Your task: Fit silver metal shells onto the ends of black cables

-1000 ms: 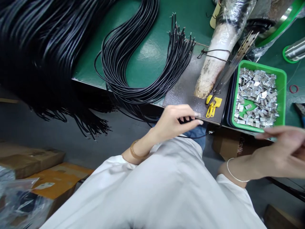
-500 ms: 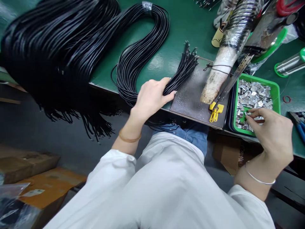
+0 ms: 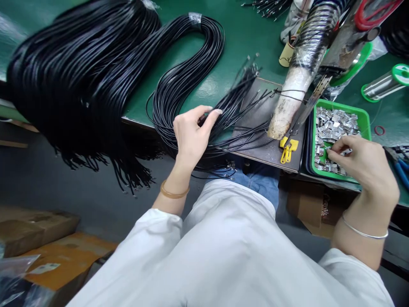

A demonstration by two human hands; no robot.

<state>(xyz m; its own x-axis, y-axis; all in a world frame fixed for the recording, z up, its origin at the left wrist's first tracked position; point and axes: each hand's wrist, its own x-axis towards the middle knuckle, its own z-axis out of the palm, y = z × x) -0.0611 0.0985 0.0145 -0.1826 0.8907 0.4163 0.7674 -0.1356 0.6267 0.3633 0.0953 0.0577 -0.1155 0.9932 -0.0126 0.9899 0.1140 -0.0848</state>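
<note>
My left hand (image 3: 192,133) is closed, thumb and fingers pinched over black cables (image 3: 228,106) at the bench edge. Their tipped ends fan out to the right, some across a dark board (image 3: 252,147). Behind the hand, the same cables loop back in a coil (image 3: 179,81) with a clear tape band. My right hand (image 3: 367,164) reaches into a green tray (image 3: 365,123) of small silvery metal pieces (image 3: 335,123). Its thumb and forefinger are pinched together low in the tray; what lies between the tips is too small to make out.
A soldering-iron-like tool with yellow clips (image 3: 287,149) stands beside a wrapped duct (image 3: 284,102). Left lies a big cable pile (image 3: 86,72), ends hanging over the edge. Right are a solder wire spool (image 3: 383,87), a red ring (image 3: 379,130) and blue-handled pliers (image 3: 401,168).
The cable bundle has loosened in my left hand, its ends spreading right over the board. My left hand has shifted slightly left. My right hand stays at the tray, fingers still pinched.
</note>
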